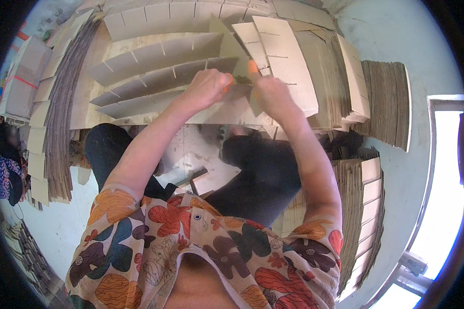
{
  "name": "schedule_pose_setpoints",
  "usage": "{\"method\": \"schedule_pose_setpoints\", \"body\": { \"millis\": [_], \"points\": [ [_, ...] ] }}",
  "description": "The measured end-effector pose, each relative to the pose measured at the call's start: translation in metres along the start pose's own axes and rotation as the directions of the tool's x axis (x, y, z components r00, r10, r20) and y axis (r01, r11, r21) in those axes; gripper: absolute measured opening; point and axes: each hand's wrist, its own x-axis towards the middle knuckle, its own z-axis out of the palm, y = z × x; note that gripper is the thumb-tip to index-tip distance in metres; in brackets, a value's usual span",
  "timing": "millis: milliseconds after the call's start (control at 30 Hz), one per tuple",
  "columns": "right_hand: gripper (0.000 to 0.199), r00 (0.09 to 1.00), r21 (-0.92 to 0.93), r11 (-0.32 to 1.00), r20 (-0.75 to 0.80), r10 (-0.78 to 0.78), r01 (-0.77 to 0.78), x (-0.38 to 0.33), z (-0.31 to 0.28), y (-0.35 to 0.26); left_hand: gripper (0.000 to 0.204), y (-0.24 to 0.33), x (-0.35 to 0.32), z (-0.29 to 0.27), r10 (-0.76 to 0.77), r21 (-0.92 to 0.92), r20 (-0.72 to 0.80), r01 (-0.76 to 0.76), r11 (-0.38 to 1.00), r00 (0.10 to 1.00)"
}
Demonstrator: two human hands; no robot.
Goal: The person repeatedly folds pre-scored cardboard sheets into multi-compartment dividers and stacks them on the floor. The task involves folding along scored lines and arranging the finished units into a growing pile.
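My left hand [207,86] is closed around the near end of a slotted grey cardboard strip [154,82], one of several strips standing in parallel rows. Close beside it, my right hand [271,92] grips an upright cardboard divider piece [231,49] that crosses the rows; an orange cover shows on one fingertip. The two hands almost touch over the partly slotted-together cardboard grid [139,103].
Stacks of flat slotted cardboard sheets [294,67] lie right of the hands, with taller piles [384,103] further right and more [363,206] by my right knee. A long pile [62,113] runs along the left. Another person [2,159] sits at the far left. My knees frame bare floor.
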Motion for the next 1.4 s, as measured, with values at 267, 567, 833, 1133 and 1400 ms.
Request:
{"method": "schedule_pose_setpoints", "body": {
  "millis": [267, 567, 833, 1133, 1400],
  "points": [
    [0.018, 0.757, 0.17, 0.948, -0.571, 0.317, -0.268, -0.012, -0.007, 0.066, 0.022, 0.01, -0.017, -0.02, -0.077, -0.001, -0.127, 0.078, 0.997, 0.989],
    [0.042, 0.737, 0.656, 0.599, -0.096, 0.669, -0.459, -0.028, 0.015, 0.156, 0.026, 0.004, -0.067, -0.054, -0.129, 0.016, -0.306, 0.141, 0.99, 0.943],
    [0.032, 0.74, 0.939, 0.146, 0.142, 0.658, -0.31, -0.043, -0.013, 0.149, 0.028, 0.004, -0.081, -0.07, -0.199, 0.042, -0.296, 0.221, 0.974, 0.934],
    [0.039, 0.628, 0.896, 0.394, -0.188, 0.755, -0.205, -0.054, -0.05, 0.129, 0.032, -0.003, -0.082, -0.064, -0.185, 0.023, -0.349, 0.205, 0.978, 0.919],
    [0.04, 0.684, 0.722, 0.692, -0.495, 0.536, -0.019, -0.053, -0.107, 0.042, 0.03, -0.001, -0.081, -0.063, -0.242, 0.05, -0.185, 0.255, 0.966, 0.953]
  ]
}}
